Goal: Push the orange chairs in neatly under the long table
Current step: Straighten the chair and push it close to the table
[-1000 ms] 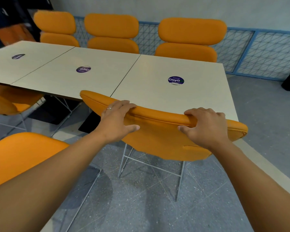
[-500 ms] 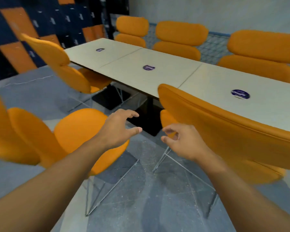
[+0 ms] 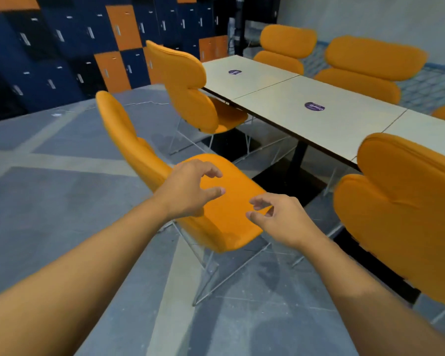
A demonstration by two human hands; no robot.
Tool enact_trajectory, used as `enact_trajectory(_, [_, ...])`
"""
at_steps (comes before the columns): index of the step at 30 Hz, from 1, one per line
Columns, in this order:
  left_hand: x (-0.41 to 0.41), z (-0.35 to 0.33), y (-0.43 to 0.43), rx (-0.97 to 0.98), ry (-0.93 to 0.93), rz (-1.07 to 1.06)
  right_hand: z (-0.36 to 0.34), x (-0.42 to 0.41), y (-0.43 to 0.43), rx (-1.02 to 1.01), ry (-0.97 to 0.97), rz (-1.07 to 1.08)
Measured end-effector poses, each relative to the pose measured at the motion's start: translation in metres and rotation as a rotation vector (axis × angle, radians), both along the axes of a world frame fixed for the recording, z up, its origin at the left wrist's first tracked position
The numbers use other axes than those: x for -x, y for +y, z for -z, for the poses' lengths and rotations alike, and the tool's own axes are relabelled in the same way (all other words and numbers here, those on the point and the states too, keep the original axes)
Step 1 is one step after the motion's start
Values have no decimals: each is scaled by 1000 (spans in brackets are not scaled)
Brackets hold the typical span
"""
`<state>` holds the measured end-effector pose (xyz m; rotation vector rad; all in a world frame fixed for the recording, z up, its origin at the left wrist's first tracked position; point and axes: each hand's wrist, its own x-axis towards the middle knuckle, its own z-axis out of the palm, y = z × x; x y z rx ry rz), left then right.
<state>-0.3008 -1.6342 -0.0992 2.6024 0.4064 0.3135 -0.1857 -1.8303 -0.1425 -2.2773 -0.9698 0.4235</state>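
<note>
Mid chair: the mid chair (image 3: 224, 209) stands pulled out on the floor, well apart from the worktop and turned side-on, its back to our left.
Left hand: our left hand (image 3: 188, 191) is over the seat, fingers (image 3: 212, 172) spread and loosely curled, pinching nothing; we cannot tell if it touches.
Right hand: our right hand (image 3: 280, 219) is over the seat's near edge, fingers likewise spread and empty.
Handling: we judge it light and stiff, a padded shell on thin wire legs (image 3: 211, 278) that may scrape or snag.
Hold: we would take the top of the back in both hands, turn it to face the worktop, then push evenly.
Lockers: blue and orange lockers (image 3: 62, 47) fill the left wall.
Floor: the floor (image 3: 49, 188) is grey and hard, with paler bands.
Far chair: the far chair (image 3: 188, 91) sits askew, its seat partly under the worktop.
Worktop: the worktop (image 3: 344, 124) is long and pale, made of joined panels.
Right chair: the right chair (image 3: 406, 214) is close against the worktop's edge.
</note>
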Motion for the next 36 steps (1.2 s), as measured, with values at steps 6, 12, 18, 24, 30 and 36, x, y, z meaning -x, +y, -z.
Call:
enact_trajectory(6, [25, -17, 48, -8, -65, -52, -8, 13, 42, -29, -2, 29])
enact_trajectory(12, [35, -16, 117, -10, -103, -117, -19, 15, 107, -80, 53, 33])
enact_trajectory(18, [4, -3, 184, -54, -141, -99, -18, -1, 179, -40, 112, -22])
enact_trajectory(24, [-42, 11, 250, -107, -85, -12, -24, -20, 238, 53, 238, -117])
enact_trajectory(30, [-77, 23, 300, -97, -81, 32, -31, -36, 273, 133, 314, -145])
enact_trajectory(36, [-95, 29, 329, -136, -45, 118, -30, -38, 286, 219, 375, -107])
